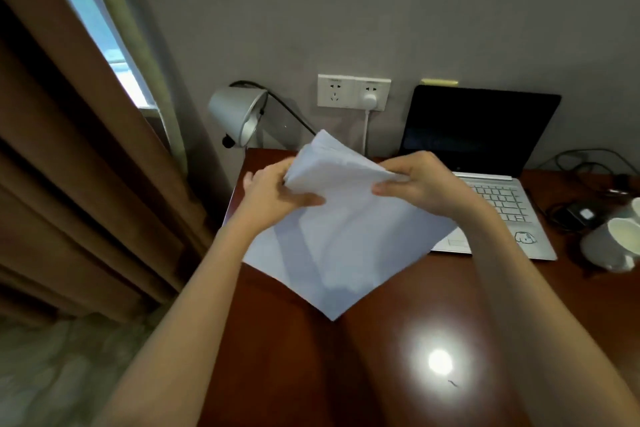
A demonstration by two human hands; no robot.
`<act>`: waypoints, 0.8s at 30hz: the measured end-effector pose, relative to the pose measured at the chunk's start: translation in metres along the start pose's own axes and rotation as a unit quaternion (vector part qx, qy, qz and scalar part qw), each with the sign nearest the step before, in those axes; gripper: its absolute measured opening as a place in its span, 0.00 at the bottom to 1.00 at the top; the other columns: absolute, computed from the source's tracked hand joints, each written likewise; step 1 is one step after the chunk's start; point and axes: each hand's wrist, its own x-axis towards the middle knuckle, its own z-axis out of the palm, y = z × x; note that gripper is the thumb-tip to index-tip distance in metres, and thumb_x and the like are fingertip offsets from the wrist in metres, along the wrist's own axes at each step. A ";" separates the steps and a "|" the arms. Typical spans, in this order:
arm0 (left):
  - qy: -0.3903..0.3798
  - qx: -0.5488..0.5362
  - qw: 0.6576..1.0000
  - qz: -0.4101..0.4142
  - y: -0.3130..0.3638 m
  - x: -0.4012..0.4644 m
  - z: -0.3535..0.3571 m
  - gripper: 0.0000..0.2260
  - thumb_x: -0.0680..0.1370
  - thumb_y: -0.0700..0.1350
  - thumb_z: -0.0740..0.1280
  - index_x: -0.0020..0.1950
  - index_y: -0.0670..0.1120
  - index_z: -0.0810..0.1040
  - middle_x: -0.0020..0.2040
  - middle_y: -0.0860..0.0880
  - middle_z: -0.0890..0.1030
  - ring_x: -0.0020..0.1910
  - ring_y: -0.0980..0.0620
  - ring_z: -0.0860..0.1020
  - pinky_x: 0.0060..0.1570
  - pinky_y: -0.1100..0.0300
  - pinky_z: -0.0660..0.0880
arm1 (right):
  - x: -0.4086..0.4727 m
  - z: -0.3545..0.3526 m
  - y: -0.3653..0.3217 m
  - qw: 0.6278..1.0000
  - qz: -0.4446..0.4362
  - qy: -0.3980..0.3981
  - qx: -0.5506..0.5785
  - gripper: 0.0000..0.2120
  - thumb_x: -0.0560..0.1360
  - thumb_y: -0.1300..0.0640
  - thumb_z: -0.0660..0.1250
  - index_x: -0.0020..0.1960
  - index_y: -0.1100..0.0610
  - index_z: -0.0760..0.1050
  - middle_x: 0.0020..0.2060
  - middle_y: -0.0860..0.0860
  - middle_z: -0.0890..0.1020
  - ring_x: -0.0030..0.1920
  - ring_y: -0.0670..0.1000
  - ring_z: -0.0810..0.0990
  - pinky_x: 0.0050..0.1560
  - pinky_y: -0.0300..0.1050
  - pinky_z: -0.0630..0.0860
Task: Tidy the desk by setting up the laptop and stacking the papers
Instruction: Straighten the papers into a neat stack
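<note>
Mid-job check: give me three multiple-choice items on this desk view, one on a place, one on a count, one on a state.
1. Where is the laptop?
A. right of the papers
B. left of the lamp
C. on the floor

2. How many hands grip the papers?
A. none
B. one
C. two

3. The laptop lid is:
A. shut
B. open, screen dark
C. open, screen lit

Answers:
1 A, it stands on the desk right of the sheets.
2 C, left hand and right hand each pinch the top edge.
3 B, the keyboard shows and the screen is black.
</note>
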 end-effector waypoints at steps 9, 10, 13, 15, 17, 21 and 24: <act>0.171 -0.284 0.943 -0.037 -0.001 -0.042 0.004 0.09 0.60 0.63 0.74 0.38 0.66 0.81 0.39 0.64 0.84 0.40 0.62 0.83 0.33 0.68 0.79 | -0.029 -0.012 0.030 0.944 0.024 0.093 0.317 0.14 0.60 0.63 0.76 0.40 0.47 0.86 0.36 0.44 0.86 0.38 0.43 0.85 0.39 0.36 0.79; 0.181 -0.306 0.933 -0.050 -0.008 -0.043 0.009 0.11 0.58 0.64 0.73 0.38 0.67 0.81 0.40 0.65 0.84 0.41 0.62 0.83 0.34 0.68 0.78 | -0.031 0.003 0.040 0.936 0.043 0.095 0.336 0.14 0.62 0.65 0.74 0.41 0.48 0.86 0.38 0.44 0.87 0.40 0.44 0.85 0.40 0.37 0.80; 0.171 -0.304 0.935 -0.066 -0.021 -0.047 0.029 0.12 0.59 0.60 0.75 0.40 0.72 0.79 0.40 0.69 0.82 0.41 0.68 0.81 0.32 0.73 0.76 | -0.036 0.059 0.066 0.918 0.119 0.102 0.365 0.16 0.60 0.68 0.76 0.42 0.51 0.85 0.41 0.47 0.87 0.43 0.46 0.86 0.41 0.38 0.80; 0.161 -0.286 0.942 -0.073 -0.034 -0.049 0.039 0.17 0.65 0.52 0.77 0.42 0.74 0.77 0.41 0.72 0.80 0.41 0.71 0.80 0.31 0.75 0.74 | -0.040 0.092 0.079 0.899 0.158 0.106 0.393 0.19 0.58 0.66 0.77 0.47 0.53 0.83 0.44 0.48 0.87 0.45 0.48 0.86 0.41 0.38 0.80; 0.140 -0.276 0.946 -0.097 -0.055 -0.051 0.045 0.15 0.68 0.48 0.76 0.46 0.67 0.79 0.43 0.70 0.82 0.44 0.69 0.80 0.33 0.75 0.75 | -0.045 0.116 0.091 0.886 0.194 0.107 0.408 0.22 0.57 0.65 0.78 0.49 0.53 0.81 0.45 0.48 0.87 0.47 0.48 0.85 0.41 0.38 0.80; 0.045 -0.207 0.965 -0.152 -0.092 -0.057 0.059 0.15 0.74 0.41 0.71 0.61 0.44 0.78 0.56 0.50 0.83 0.56 0.50 0.81 0.54 0.54 0.79 | -0.054 0.147 0.105 0.875 0.259 0.114 0.392 0.16 0.66 0.66 0.76 0.49 0.51 0.80 0.48 0.49 0.85 0.50 0.52 0.84 0.47 0.44 0.79; 0.047 -0.129 0.978 -0.154 -0.103 -0.058 0.055 0.14 0.76 0.40 0.68 0.62 0.43 0.76 0.57 0.48 0.81 0.55 0.51 0.79 0.56 0.55 0.76 | -0.050 0.160 0.104 0.882 0.264 0.126 0.371 0.11 0.71 0.65 0.72 0.49 0.52 0.79 0.46 0.47 0.84 0.46 0.45 0.84 0.41 0.36 0.79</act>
